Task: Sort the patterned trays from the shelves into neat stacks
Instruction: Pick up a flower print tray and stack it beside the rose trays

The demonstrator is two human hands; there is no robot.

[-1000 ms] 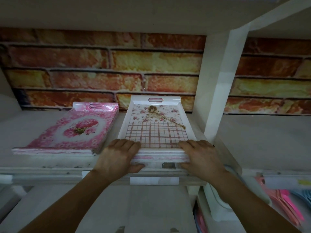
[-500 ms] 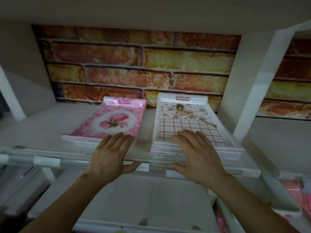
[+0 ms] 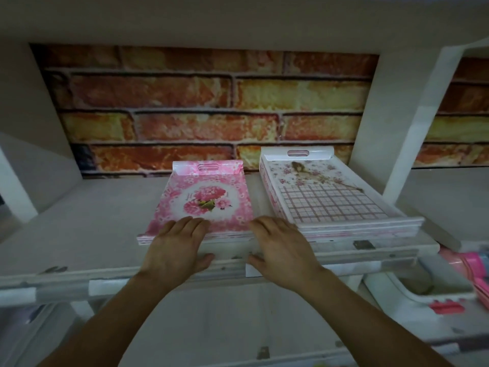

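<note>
1. We see two stacks side by side on the shelf [image 3: 92, 234], both lengthwise with handle slots toward the brick-pattern backing [image 3: 201, 109]. The pink floral trays [image 3: 203, 200] lie left; the plaid trays [image 3: 328, 200] lie right, near the white upright [image 3: 412, 133].

2. We judge each pattern has its own pile so the sorting reads at a glance. The near edges sit close to the shelf's front lip, within easy reach.

3. Our left hand [image 3: 177, 250] lies flat, fingers straight and together, tips on the near edge of the pink floral trays, thumb out along the shelf lip. It holds nothing. We take this as squaring the pile.

4. Our right hand [image 3: 280, 250] is likewise flat and holds nothing. Its fingers cover the gap between the stacks, at the pink pile's right corner; whether it touches the plaid trays we cannot tell.

5. Below right, pink items [image 3: 473, 263] lie on a lower level, too blurred to name.
</note>
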